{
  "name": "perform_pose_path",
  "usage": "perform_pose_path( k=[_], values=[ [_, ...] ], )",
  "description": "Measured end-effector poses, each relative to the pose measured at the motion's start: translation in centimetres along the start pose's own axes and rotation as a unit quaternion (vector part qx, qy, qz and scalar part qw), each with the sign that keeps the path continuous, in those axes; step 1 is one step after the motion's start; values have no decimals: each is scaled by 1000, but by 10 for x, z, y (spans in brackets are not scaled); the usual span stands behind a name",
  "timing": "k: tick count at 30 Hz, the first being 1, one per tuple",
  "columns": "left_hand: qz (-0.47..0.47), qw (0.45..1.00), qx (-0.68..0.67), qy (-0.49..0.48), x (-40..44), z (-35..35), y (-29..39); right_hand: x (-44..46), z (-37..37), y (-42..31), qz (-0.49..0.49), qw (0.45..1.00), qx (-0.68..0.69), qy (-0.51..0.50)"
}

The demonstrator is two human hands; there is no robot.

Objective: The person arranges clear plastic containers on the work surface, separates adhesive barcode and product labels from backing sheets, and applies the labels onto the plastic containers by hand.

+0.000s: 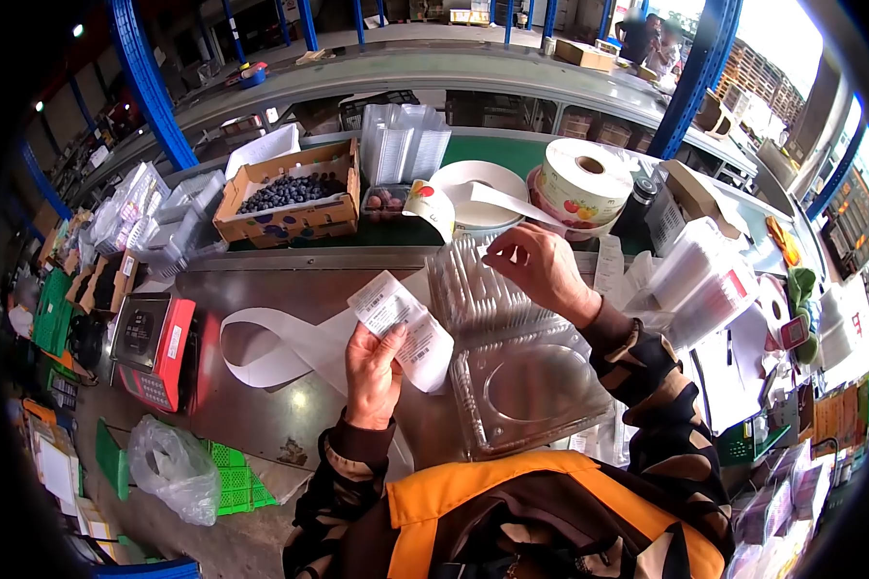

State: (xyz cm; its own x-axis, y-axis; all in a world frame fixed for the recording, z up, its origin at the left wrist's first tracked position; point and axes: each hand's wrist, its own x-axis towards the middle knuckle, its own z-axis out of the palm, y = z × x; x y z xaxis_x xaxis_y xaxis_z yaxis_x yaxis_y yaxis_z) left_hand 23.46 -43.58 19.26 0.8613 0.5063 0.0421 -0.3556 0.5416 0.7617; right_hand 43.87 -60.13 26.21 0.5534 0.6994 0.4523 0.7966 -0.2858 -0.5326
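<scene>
My left hand [372,376] is closed around a strip of white printed labels [425,352], pinched between thumb and fingers above the steel table. A long curled band of white backing paper [270,338] lies behind and left of it. My right hand [546,270] is raised over an open clear plastic clamshell box [526,386], its fingertips pressed together. Whatever they may hold is too small to make out. The box's ribbed half [468,289] lies at the far side, under and beside my right fingers; its other half, with a round raised ring, faces me.
A cardboard box of blueberries [290,198], stacked clear tubs [403,145], a white bowl [478,193] and a large roll of fruit labels [586,179] line the back. A red scale [154,347] stands left. More clamshells [700,275] are stacked right. Two people stand far off.
</scene>
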Motion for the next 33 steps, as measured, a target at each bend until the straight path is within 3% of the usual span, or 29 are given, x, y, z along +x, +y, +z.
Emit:
perform_pose_path(
  k=[1, 2, 4, 7, 11, 14, 18, 24, 27, 33],
  values=[
    [-15, 1000, -8, -8, 1, 2, 3, -6, 4, -12, -7, 990, 117, -85],
    [-19, 1000, -9, -17, 1, 2, 4, -12, 8, -25, -28, 971, 175, -158],
    [-26, 999, -12, -33, 1, 2, 7, -21, 13, -40, 22, 933, 236, -271],
    [-59, 994, -37, -82, -1, 3, 17, -23, 23, -42, 9, 923, 259, -285],
    [-108, 988, -47, -101, -5, -6, 24, -23, 24, -44, 102, 863, 356, -344],
    [-125, 985, -70, -92, -3, -30, 6, -26, 28, -44, 80, 847, 440, -287],
    [-124, 985, -95, -69, -4, -30, -2, -34, 13, -53, 24, 873, 414, -258],
    [-132, 983, -103, -69, -9, -23, -9, -37, 9, -52, -90, 952, 211, -203],
    [-137, 984, -101, -51, -9, -20, -14, -40, 7, -57, -128, 966, 155, -163],
    [-120, 983, -139, -2, -13, -15, -25, -51, 5, -57, -297, 953, 17, -49]
  ],
)
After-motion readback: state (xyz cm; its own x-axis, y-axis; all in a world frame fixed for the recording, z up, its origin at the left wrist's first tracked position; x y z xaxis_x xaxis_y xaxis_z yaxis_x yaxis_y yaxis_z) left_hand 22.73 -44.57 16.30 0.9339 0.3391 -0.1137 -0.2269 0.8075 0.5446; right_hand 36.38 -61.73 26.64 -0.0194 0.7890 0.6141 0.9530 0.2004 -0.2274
